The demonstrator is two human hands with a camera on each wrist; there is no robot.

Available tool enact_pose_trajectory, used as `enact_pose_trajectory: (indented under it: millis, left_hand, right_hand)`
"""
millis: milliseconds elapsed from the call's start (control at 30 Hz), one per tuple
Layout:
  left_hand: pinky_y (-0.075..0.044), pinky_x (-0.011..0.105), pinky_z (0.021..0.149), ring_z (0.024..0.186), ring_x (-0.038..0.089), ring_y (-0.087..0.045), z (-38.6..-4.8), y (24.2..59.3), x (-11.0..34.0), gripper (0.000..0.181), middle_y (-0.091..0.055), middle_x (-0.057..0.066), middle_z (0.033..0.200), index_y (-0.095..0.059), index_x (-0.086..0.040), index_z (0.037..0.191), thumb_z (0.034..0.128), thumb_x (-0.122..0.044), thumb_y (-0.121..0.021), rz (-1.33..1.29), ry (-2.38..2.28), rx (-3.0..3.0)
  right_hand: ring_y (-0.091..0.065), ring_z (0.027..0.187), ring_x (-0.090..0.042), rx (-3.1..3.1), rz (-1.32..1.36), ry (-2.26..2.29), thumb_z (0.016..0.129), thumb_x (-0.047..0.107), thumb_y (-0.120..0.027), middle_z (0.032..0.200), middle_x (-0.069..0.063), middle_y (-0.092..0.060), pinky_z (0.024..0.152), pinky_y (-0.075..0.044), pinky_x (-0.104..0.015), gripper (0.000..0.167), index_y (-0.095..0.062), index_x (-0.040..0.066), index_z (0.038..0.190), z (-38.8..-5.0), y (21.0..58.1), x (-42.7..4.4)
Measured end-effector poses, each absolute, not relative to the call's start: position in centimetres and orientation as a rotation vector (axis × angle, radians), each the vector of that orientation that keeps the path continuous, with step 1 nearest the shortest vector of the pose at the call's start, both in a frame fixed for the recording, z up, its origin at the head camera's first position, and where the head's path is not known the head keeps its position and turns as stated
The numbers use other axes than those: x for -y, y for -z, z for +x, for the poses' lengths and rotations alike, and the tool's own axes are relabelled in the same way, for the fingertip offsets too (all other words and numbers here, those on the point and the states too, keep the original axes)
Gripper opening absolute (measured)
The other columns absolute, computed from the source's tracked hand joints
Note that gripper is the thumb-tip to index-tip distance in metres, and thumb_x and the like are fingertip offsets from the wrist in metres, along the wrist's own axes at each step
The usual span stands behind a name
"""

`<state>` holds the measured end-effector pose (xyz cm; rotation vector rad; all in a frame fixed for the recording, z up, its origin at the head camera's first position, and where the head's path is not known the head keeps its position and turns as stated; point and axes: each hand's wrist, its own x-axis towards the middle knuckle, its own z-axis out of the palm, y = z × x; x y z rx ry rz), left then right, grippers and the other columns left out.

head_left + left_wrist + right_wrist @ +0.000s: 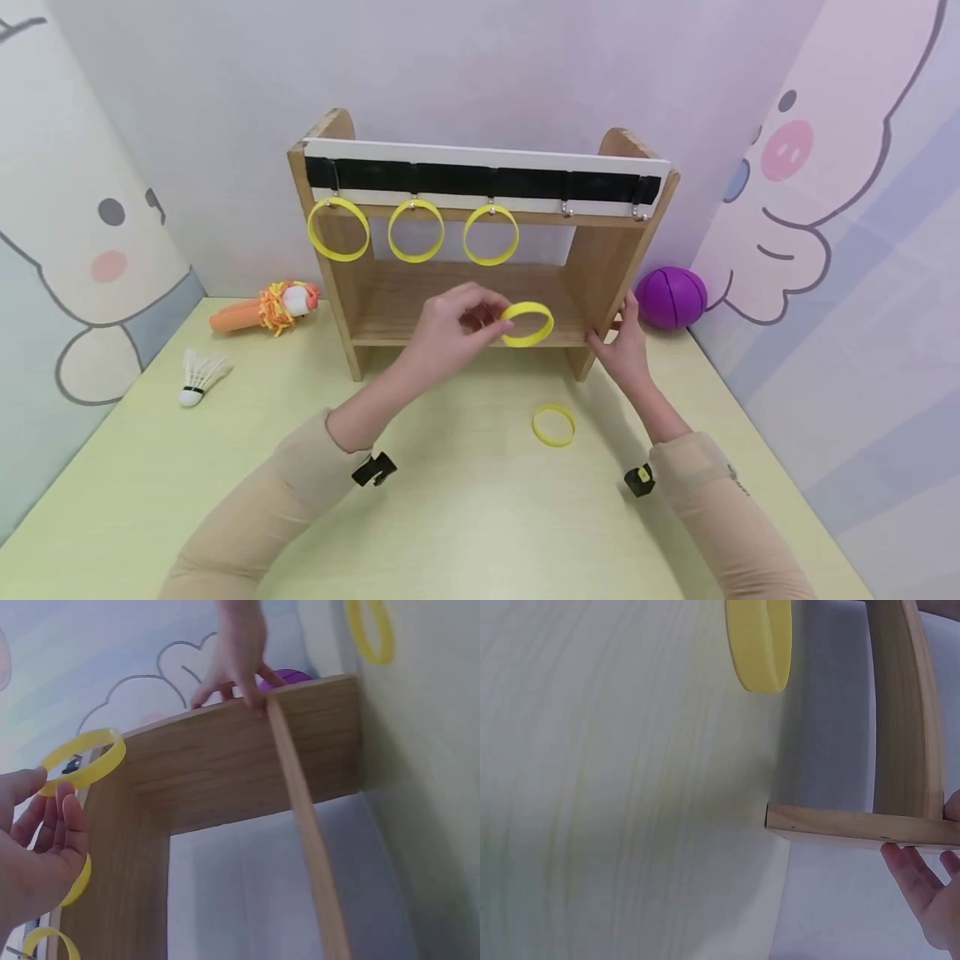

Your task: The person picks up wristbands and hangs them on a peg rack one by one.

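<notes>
In the head view my left hand (457, 327) pinches a yellow ring (528, 325) between thumb and fingers, in front of the wooden rack's (457, 337) lower shelf. Three yellow rings hang from hooks on the black strip (450, 179): the left ring (339, 255), the middle ring (416, 257) and the right ring (491, 260). Two hooks (567, 208) at the right bear no ring. My right hand (622, 346) grips the rack's right side panel, with fingers on its outer face in the right wrist view. Another yellow ring (553, 442) lies on the table.
A purple ball (671, 297) sits to the right of the rack. At the left are an orange toy (266, 310) and a shuttlecock (197, 385). The pale green table (465, 517) stretches in front of the rack, with patterned walls behind.
</notes>
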<state>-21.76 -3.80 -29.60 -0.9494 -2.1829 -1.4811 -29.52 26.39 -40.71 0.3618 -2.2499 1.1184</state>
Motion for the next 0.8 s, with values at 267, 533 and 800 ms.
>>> enact_pose_trajectory:
  millis: [267, 533, 800]
  left_hand:
    - [-0.053, 0.024, 0.065, 0.075, 0.012, -0.059, -22.0, 27.6, 2.5, 0.021, -0.063, 0.005, 0.089, -0.067, -0.004, 0.100, 0.0823, -0.013, -0.073, -0.863, 1.649, 2.005]
    - [-0.056, 0.028, 0.068, 0.076, 0.016, -0.064, -22.9, 26.3, 0.5, 0.022, -0.065, 0.012, 0.090, -0.064, 0.003, 0.102, 0.0829, -0.005, -0.071, -0.821, 1.866, 1.798]
    - [-0.057, 0.032, 0.071, 0.077, 0.031, -0.066, -24.3, 25.9, -1.6, 0.023, -0.064, 0.021, 0.088, -0.060, 0.010, 0.102, 0.0838, -0.002, -0.069, -0.782, 2.015, 1.613]
  right_hand:
    - [-0.059, 0.087, -0.043, 2.251, 0.369, -1.116, 0.075, -0.006, -0.067, 0.133, -0.025, -0.048, 0.077, -0.050, -0.053, 0.089, -0.020, 0.020, 0.146, -29.5, 40.9, -26.4]
    - [-0.059, 0.089, -0.045, 2.289, 0.373, -1.116, 0.078, -0.004, -0.069, 0.133, -0.028, -0.046, 0.077, -0.050, -0.055, 0.088, -0.019, 0.021, 0.146, -29.4, 41.0, -26.7]
    - [-0.059, 0.091, -0.046, 2.281, 0.391, -1.138, 0.078, -0.004, -0.068, 0.133, -0.027, -0.045, 0.077, -0.051, -0.058, 0.088, -0.020, 0.021, 0.147, -29.6, 41.1, -26.8]
